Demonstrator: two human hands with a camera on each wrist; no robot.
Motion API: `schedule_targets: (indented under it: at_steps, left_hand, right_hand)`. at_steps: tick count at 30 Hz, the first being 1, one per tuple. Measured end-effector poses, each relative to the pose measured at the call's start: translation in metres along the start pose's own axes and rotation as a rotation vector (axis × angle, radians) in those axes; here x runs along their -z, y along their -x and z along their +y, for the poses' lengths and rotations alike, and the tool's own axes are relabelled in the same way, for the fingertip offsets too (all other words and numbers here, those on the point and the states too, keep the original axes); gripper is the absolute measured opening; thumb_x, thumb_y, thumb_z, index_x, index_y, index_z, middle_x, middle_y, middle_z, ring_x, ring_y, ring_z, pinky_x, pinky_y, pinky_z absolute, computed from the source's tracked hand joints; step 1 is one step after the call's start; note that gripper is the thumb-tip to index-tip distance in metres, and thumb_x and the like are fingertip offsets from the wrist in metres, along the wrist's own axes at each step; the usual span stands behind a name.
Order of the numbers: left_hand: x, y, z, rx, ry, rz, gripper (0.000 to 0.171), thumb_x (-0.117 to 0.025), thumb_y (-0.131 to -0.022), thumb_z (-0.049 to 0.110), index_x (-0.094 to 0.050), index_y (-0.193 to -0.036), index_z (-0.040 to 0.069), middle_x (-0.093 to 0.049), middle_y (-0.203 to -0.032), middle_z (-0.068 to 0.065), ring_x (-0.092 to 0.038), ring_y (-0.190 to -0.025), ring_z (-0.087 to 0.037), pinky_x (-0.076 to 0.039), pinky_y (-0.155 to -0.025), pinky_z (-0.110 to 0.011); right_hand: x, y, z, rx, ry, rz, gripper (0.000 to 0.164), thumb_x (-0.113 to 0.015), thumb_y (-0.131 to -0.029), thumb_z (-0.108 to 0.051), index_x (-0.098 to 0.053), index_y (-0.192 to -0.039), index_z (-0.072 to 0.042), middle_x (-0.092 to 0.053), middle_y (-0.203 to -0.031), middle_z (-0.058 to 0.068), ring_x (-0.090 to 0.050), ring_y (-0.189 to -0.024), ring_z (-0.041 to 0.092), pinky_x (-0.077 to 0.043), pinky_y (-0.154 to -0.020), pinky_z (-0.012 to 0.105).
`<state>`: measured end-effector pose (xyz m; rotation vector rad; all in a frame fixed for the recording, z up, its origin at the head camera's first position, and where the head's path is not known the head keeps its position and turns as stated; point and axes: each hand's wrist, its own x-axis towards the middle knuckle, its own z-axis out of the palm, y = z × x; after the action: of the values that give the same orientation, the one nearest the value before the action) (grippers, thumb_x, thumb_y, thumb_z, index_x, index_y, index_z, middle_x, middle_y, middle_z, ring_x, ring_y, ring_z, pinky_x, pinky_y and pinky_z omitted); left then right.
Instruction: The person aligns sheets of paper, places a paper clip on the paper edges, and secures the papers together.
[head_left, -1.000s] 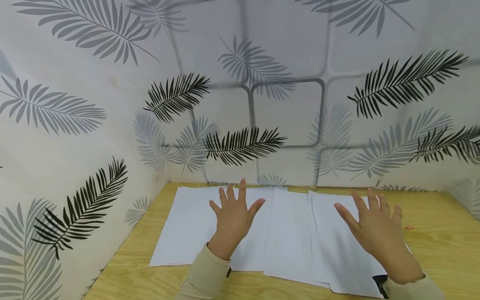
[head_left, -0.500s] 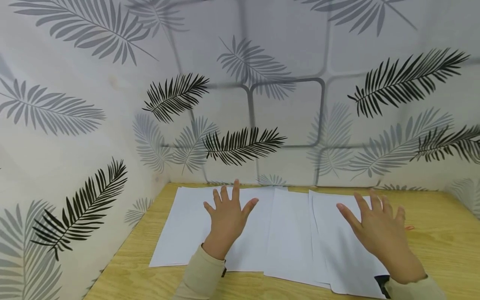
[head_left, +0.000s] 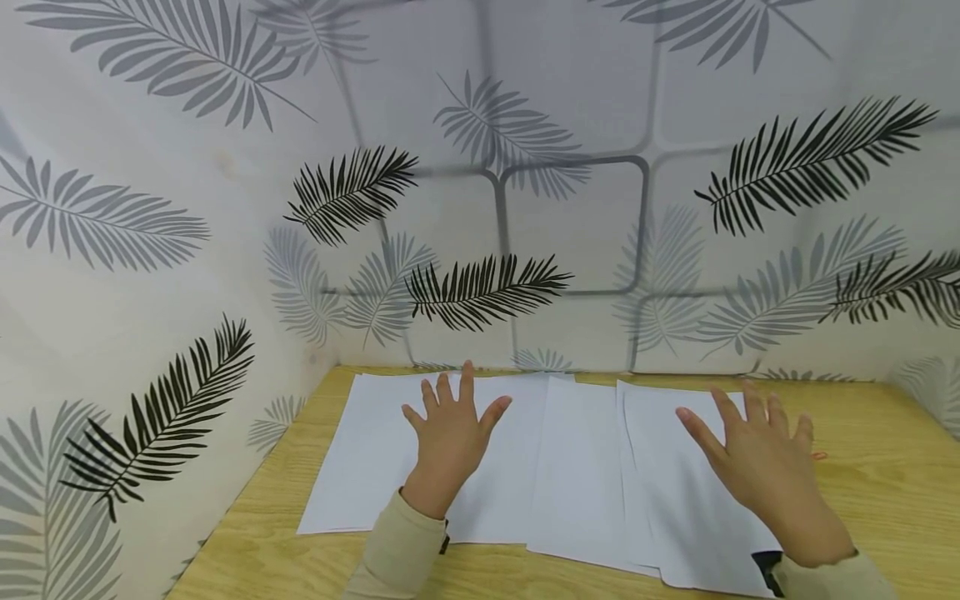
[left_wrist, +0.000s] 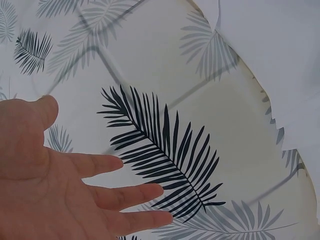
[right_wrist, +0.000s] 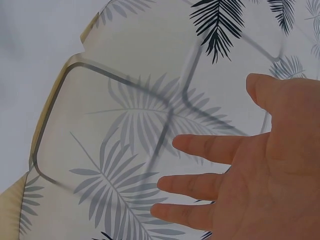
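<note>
Several sheets of white paper [head_left: 577,483] lie side by side and partly overlapping on the wooden table. My left hand [head_left: 447,442], fingers spread, is held over the left sheets. Over the rightmost sheet [head_left: 675,508] is my right hand [head_left: 768,467], its fingers also spread and holding nothing. The left wrist view shows the palm of the left hand [left_wrist: 65,185] with straight fingers. In the right wrist view the right hand [right_wrist: 250,165] likewise shows a bare palm and extended fingers.
A small red paper clip-like loop [head_left: 820,456] lies on the wooden table [head_left: 885,500] just right of the right hand. Behind and to the left, a pale curtain [head_left: 562,225] with leaf prints hangs close to the table's edges.
My left hand has drifted a little to the left. My right hand has shifted slightly right and down, with fingers still spread. The papers lie as before.
</note>
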<state>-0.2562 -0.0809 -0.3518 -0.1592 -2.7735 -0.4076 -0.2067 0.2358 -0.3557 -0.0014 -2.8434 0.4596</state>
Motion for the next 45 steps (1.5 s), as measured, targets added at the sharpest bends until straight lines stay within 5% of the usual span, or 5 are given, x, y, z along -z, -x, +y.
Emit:
schedule_targets:
  at_steps: [45]
  left_hand:
    - [0.008,-0.006,-0.031,0.069,0.018,-0.004,0.074,-0.038,-0.097,0.058,-0.032,-0.15,0.007,-0.04,-0.137,-0.033,-0.028,-0.132,-0.055,-0.02,-0.096,-0.077]
  right_hand:
    - [0.0,-0.002,0.015,-0.047,-0.014,-0.034,0.086,-0.023,-0.098,-0.064,-0.034,-0.141,0.009,-0.017,-0.142,0.043,-0.015,-0.124,0.065,-0.004,-0.093,0.079]
